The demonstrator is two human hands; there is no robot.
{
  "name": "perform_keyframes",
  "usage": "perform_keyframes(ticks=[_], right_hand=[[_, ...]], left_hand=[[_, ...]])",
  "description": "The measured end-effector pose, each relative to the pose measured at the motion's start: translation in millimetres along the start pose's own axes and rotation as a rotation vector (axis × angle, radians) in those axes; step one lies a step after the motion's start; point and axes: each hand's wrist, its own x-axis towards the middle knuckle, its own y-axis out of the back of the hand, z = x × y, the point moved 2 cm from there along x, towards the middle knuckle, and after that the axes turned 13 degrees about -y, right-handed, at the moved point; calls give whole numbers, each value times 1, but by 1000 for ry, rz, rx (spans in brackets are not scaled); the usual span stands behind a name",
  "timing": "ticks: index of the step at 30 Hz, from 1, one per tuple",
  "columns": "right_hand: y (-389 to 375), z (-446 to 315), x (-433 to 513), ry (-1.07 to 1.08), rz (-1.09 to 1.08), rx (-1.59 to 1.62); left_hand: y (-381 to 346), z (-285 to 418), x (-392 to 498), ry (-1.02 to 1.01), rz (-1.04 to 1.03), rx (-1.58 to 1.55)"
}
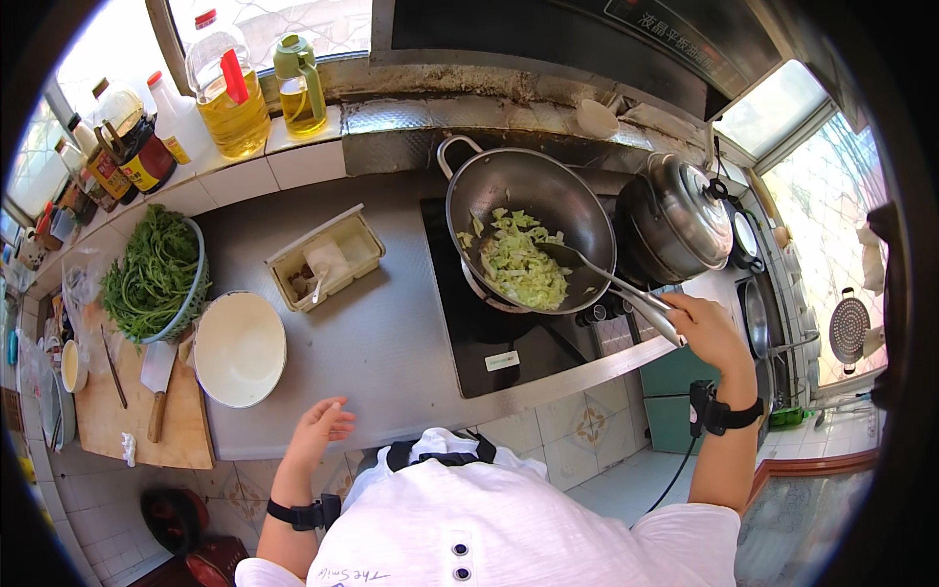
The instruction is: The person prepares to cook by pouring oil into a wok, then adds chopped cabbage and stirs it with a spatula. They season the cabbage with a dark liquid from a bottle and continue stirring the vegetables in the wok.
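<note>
My right hand (708, 334) is closed on the end of a metal spatula (561, 254), whose blade rests in the chopped cabbage (524, 268). The cabbage lies in the bottom of a steel wok (546, 176) on the black stove (469, 352). The wok's own long handle runs beside the spatula's, near my fingers; whether I touch it too is hard to tell. My left hand (323, 425) hovers at the counter's front edge, holding nothing, fingers loosely apart. Beyond it stand an empty white bowl (240, 348) and a seasoning box (326, 257) with a spoon in it.
A lidded steel pot (671, 220) stands right of the wok. At the left are a basket of leafy greens (158, 275) and a wooden cutting board (187, 433) bearing a cleaver (158, 370). An oil bottle (231, 110), an oil jug (301, 103) and several sauce bottles line the tiled ledge.
</note>
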Motion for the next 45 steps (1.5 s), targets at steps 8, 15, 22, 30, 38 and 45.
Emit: perform_keyframes(ticks=[8,15,22,30,38,45], right_hand=[[30,-1,-41,53,-15,-108],[-39,-9,0,94,188,139],[-24,-4,-28,148,31,24],[-111,-17,35,179,358,220],[-112,-28,70,105,397,161],[-78,-6,25,75,257,-28]], left_hand=[[-2,-5,-1,17,-1,20],[-9,0,6,-4,-39,49],[-10,-2,1,-3,-13,37],[-19,3,7,-53,-25,105],[-17,-7,0,-18,-14,96],[-15,-13,3,-23,-24,86]])
